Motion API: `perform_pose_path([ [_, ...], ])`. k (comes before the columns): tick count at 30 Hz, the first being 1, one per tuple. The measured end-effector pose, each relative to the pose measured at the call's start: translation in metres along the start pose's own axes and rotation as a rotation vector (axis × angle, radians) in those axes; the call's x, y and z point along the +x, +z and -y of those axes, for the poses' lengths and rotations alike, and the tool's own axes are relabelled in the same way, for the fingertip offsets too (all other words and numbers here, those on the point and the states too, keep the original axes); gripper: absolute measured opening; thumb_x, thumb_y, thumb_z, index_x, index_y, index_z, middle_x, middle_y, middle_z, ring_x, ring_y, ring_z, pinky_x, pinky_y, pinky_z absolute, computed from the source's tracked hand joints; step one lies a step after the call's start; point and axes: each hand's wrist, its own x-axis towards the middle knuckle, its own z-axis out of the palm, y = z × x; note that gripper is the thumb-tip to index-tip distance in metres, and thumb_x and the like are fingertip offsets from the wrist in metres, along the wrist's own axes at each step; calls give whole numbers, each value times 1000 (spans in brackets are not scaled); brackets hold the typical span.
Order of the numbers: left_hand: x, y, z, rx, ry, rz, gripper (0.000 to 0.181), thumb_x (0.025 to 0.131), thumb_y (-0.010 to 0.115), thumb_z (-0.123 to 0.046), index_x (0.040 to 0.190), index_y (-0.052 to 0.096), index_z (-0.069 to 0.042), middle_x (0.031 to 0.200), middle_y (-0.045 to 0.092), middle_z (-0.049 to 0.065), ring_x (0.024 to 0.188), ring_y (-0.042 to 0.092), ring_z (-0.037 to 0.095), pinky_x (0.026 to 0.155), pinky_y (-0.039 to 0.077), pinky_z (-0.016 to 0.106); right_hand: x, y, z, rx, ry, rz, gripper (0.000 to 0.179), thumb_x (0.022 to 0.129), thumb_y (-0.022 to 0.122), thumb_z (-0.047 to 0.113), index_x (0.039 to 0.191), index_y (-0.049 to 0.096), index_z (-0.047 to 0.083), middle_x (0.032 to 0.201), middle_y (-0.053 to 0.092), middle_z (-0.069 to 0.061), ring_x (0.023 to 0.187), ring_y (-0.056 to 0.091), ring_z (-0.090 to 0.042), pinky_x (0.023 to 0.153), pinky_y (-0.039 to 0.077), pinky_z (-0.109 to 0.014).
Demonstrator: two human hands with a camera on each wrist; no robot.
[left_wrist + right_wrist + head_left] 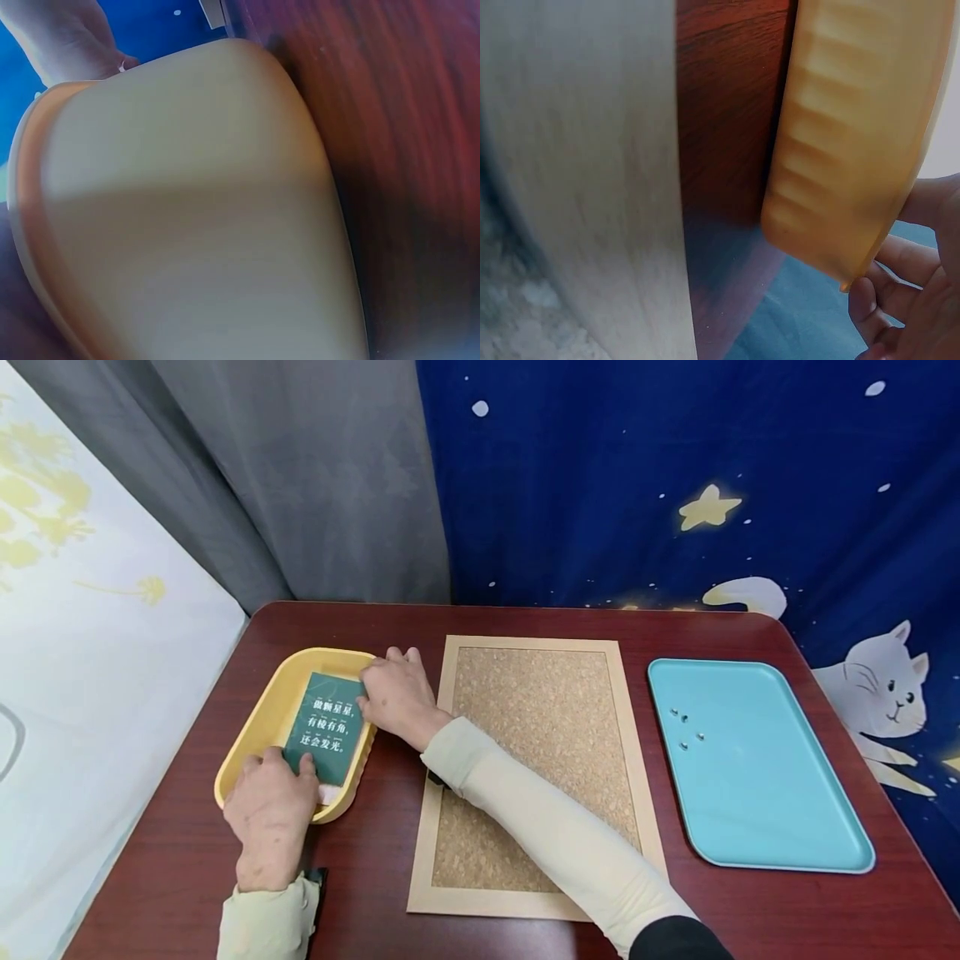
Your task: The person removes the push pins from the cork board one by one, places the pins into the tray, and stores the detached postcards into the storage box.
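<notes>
A shallow yellow basket [255, 735] stands at the left of the table, holding a dark green card [324, 727] with white characters. Over its near left rim lies my left hand [273, 797], fingers bent down and the thumb close to the card's lower edge. At the far right corner, my right hand [397, 693] grips the rim, its thumb inside by the card and the other fingers beyond the edge. The right wrist view shows those fingers [862, 296] curled at the ribbed wall. In the left wrist view the left hand is mostly hidden and dark.
A wood-framed cork board [540, 735] lies mid-table, crossed by my right forearm. Farther right is a turquoise tray [765, 777] with several small shiny pieces [684, 718]. Something pale pink [328, 793] shows under the card. Curtains hang behind the reddish-brown table [367, 893].
</notes>
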Motion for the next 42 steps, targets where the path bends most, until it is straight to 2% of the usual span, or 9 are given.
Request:
perform_pose_path([
  [6,1,1,-1,-2,1,-12,49,100,57,-31,121,60,13,108,57,38,100,60,56,79,48,66,1,2,0,-8,-1,-6,22,99,67,44,110,79,28,101,74,12,87,45,-14,82,31,-34],
  [17,1,5,-4,-45,14,-45,48,100,58,-30,126,60,12,113,58,36,103,60,53,80,49,66,-4,4,-7,56,9,-24,30,100,66,43,125,76,28,127,72,12,96,50,-13,84,35,-33],
  [23,0,3,-6,-94,33,-118,42,100,60,-27,125,65,7,113,59,33,99,61,51,76,49,65,-8,1,-8,99,-1,-34,31,102,64,43,127,73,28,129,66,11,108,54,-13,90,40,-31],
  [29,1,4,-7,-130,57,-175,38,100,60,-24,122,67,6,110,60,31,95,61,49,73,49,64,-12,4,-13,174,-35,-75,24,103,62,39,120,75,26,123,65,11,107,53,-12,91,44,-30],
  [35,1,4,-8,-152,71,-198,36,100,60,-23,123,67,5,113,60,30,102,59,49,81,45,64,-16,5,-20,237,-54,-113,24,105,60,38,120,74,25,124,62,10,113,50,-11,95,46,-30],
  [42,1,0,-15,-223,163,-295,31,100,61,-17,122,69,3,116,61,28,108,58,46,84,39,62,-19,0,-33,234,-43,-138,32,106,58,42,127,71,23,136,61,7,126,52,-15,102,45,-35],
])
